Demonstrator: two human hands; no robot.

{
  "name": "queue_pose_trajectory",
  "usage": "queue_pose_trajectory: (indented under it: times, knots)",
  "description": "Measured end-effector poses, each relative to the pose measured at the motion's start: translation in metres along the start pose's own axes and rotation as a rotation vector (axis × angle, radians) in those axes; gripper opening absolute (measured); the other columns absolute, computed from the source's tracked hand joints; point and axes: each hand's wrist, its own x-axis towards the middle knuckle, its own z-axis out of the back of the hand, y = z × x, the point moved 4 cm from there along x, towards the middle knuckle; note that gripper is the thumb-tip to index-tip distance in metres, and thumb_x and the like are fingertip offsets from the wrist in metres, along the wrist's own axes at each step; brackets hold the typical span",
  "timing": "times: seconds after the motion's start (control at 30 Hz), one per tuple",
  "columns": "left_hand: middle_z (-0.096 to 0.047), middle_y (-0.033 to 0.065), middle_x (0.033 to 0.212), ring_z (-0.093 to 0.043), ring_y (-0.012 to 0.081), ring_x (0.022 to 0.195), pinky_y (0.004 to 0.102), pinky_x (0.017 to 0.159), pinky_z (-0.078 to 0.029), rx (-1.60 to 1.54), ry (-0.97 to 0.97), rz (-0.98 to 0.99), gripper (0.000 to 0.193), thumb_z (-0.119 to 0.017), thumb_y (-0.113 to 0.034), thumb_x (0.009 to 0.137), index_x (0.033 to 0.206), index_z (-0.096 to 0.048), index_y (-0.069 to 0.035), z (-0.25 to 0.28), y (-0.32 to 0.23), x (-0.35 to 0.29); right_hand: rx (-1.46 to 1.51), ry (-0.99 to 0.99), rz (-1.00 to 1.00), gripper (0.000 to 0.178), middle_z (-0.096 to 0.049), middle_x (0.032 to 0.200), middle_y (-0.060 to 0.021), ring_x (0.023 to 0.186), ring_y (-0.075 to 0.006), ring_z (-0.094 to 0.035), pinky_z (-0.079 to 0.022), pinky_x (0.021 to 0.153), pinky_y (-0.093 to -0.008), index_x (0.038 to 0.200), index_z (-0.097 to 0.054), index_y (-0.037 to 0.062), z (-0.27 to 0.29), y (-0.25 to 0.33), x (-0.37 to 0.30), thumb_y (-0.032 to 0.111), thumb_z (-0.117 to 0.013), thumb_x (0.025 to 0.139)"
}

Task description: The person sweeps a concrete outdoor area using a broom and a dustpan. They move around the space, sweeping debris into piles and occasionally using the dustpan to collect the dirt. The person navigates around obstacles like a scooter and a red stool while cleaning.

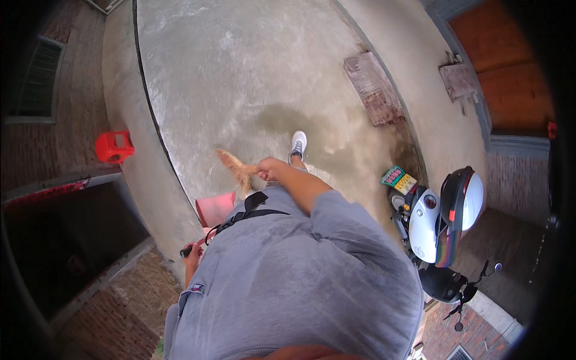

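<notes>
In front of my body, my right hand (270, 169) is closed around the handle of a straw hand broom (235, 168). Its tan bristles fan out to the left over the concrete. Low at my left side, my left hand (192, 254) grips the long handle of a pink dustpan (216, 209), and the handle's dark end sticks out past the fingers. The pan hangs left of my waist, a little nearer than the broom. My shirt and a black strap hide part of the dustpan's handle.
A red plastic stool (114, 147) stands at the left by the brick wall. A white scooter (425, 225) is parked at the right. Worn boards (375, 88) lie along the yard's right ledge. A damp patch (282, 119) darkens the concrete ahead of my white shoe (299, 143).
</notes>
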Motion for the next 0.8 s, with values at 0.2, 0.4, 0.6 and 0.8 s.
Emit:
queue_pose_trajectory:
  times: [0.2,0.4,0.6,0.8]
  knots:
    - [-0.057,0.0046,0.066,-0.056,0.0143,0.053,0.0244,0.043,-0.042,0.066,-0.062,-0.064,0.016,-0.064,-0.021,0.082,0.089,-0.053,-0.011,-0.064,-0.044,0.06,0.677,0.015,0.121,0.008,-0.032,0.054,0.0013,0.04,-0.0069,-0.031,-0.024,0.033,-0.0181,0.088,-0.037,0.0025,0.175,0.113,-0.05,0.001,-0.043,0.083]
    - [-0.058,0.0066,0.067,-0.058,0.0166,0.053,0.0264,0.045,-0.046,0.054,-0.19,0.059,0.017,-0.063,-0.019,0.082,0.091,-0.052,-0.009,-0.14,-0.132,0.109,1.046,-0.104,0.3,0.008,-0.034,0.055,-0.0001,0.041,-0.0087,-0.034,-0.023,0.032,-0.017,0.093,-0.039,0.0046,0.341,0.211,-0.115,0.005,-0.043,0.087]
    - [-0.06,0.0081,0.069,-0.06,0.0195,0.055,0.0285,0.048,-0.049,-0.085,-0.255,0.175,0.015,-0.06,-0.016,0.084,0.092,-0.052,-0.006,-0.209,-0.212,0.14,0.838,-0.705,0.442,0.009,-0.042,0.057,-0.0029,0.041,-0.0115,-0.041,-0.028,0.031,-0.0209,0.088,-0.045,0.005,0.475,0.238,-0.177,0.005,-0.051,0.081]
    - [-0.062,0.01,0.07,-0.062,0.0197,0.057,0.0262,0.047,-0.049,-0.193,-0.215,0.206,0.015,-0.059,-0.016,0.083,0.094,-0.054,-0.006,-0.25,-0.264,0.196,0.147,-0.945,0.184,0.014,-0.046,0.05,-0.0084,0.038,-0.0198,-0.046,-0.031,0.03,-0.0315,0.083,-0.049,0.0012,0.486,0.221,-0.181,-0.004,-0.042,0.073]
